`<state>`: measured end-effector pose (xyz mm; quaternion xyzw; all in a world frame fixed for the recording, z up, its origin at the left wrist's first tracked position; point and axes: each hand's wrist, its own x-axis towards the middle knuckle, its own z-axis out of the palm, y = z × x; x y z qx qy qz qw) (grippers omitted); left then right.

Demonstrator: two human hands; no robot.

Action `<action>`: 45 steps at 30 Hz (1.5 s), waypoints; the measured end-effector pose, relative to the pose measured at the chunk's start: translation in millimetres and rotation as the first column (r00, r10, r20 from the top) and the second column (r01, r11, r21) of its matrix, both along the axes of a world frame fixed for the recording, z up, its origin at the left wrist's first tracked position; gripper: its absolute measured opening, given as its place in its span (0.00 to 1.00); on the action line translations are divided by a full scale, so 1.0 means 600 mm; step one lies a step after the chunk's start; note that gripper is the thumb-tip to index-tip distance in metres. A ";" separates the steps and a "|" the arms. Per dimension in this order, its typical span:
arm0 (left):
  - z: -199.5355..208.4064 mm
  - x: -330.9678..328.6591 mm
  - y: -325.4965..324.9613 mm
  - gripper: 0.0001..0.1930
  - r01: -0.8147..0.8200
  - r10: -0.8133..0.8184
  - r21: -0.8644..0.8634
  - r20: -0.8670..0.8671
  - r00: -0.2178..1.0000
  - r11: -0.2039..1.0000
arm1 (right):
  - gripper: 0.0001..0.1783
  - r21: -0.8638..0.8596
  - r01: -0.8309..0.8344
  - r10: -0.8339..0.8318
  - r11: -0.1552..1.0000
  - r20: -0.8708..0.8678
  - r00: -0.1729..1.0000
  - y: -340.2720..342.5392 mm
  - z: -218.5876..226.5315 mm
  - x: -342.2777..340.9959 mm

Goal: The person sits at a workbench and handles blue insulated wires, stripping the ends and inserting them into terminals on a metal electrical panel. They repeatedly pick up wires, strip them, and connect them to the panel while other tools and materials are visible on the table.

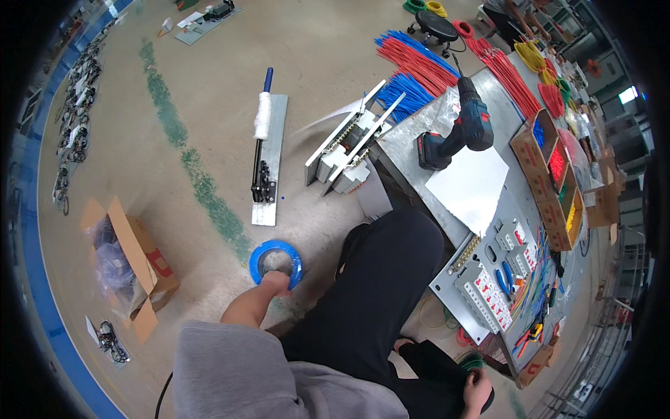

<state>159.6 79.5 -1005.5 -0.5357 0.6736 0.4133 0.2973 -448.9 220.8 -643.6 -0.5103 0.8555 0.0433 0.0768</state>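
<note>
A coil of blue wire (292, 255) lies on the floor in front of me. My left hand (275, 282) grips its near edge, the fingers partly hidden behind the back of the hand. At the lower right, my right hand (478, 391) rests by my dark trouser knee with its fingers loosely bent, and nothing shows in it. Just beyond that hand is a green round item (471, 361), partly hidden by my leg. Farther off, a metal plate (278, 133) carries a black mechanism (263, 183) and a white-wrapped rod with a blue end (263, 115).
A metal workbench (405, 143) on the right holds a cordless drill (460, 129), white paper (471, 185), switch blocks (485, 297) and blue pliers (504, 279). An assembly with white plates (349, 146) stands beside it. An open cardboard box (155, 269) is at left. Another person (513, 14) is far right.
</note>
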 end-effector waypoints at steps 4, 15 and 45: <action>-0.021 0.102 0.037 0.27 -0.068 0.055 0.110 0.119 0.991 0.992 | 0.07 0.052 0.020 -0.020 0.998 -0.015 1.000 0.001 0.000 -0.001; -0.094 0.214 -0.090 0.27 -0.718 0.955 -0.658 0.004 0.296 0.225 | 0.08 0.132 0.110 -0.103 0.985 -0.054 0.993 0.045 0.009 -0.016; 0.418 -0.632 -0.004 0.21 0.555 -0.629 -0.298 -0.317 0.709 0.776 | 0.24 0.374 0.125 -0.256 0.919 0.324 0.911 -0.143 0.038 -0.279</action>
